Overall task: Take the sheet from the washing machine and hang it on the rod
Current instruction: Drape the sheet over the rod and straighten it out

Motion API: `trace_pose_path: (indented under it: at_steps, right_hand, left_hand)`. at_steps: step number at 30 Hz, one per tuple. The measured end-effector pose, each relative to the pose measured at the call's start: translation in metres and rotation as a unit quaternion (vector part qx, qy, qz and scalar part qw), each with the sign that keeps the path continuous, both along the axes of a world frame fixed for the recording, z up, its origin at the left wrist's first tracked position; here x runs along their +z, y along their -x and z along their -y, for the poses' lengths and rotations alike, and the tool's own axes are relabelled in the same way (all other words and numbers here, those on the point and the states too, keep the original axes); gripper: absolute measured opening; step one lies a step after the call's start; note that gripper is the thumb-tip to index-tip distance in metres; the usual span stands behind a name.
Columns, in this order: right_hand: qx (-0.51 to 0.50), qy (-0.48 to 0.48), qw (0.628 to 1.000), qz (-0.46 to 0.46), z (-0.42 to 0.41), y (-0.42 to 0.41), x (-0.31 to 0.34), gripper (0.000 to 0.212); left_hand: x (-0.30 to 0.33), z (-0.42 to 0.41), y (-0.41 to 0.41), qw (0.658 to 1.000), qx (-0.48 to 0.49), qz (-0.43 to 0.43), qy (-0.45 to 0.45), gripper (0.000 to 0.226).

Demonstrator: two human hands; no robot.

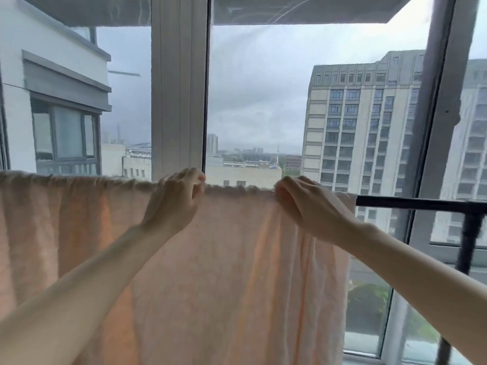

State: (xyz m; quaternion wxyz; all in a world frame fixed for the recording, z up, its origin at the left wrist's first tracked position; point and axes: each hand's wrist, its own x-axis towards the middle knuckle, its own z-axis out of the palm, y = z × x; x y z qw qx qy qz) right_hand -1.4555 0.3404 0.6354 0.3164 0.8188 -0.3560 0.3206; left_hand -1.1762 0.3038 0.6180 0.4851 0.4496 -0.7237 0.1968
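A pale pink sheet (pixel 224 272) hangs draped over a black horizontal rod (pixel 411 202), covering it from the left edge of view to about three quarters across. Its top fold is bunched along the rod. My left hand (pixel 175 200) grips the top edge of the sheet near the middle. A short way to the right, my right hand (pixel 303 201) pinches the same top edge close to the sheet's right end. Only the rod's bare right stretch shows; the rest is hidden under the fabric. The washing machine is not in view.
Right behind the rod stand large windows with a white frame post (pixel 179 88) and a grey post (pixel 434 127). A black upright (pixel 469 241) of the drying rack drops from the rod at the right. Buildings and grey sky lie outside.
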Motion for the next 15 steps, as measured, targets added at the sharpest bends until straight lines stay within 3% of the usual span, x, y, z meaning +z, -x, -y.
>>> trace_pose_path:
  at_steps: [5,15]
  right_hand:
    - [-0.004,-0.025,0.999,0.022,-0.007,0.057,-0.003,0.033]
    - [-0.023,-0.052,0.998,0.04,-0.008,0.095,0.004,0.006]
  left_hand:
    - [-0.003,-0.015,0.077,0.994,-0.086,0.07,-0.025,0.023]
    - [0.008,-0.012,0.106,0.993,-0.091,0.024,-0.068,0.013]
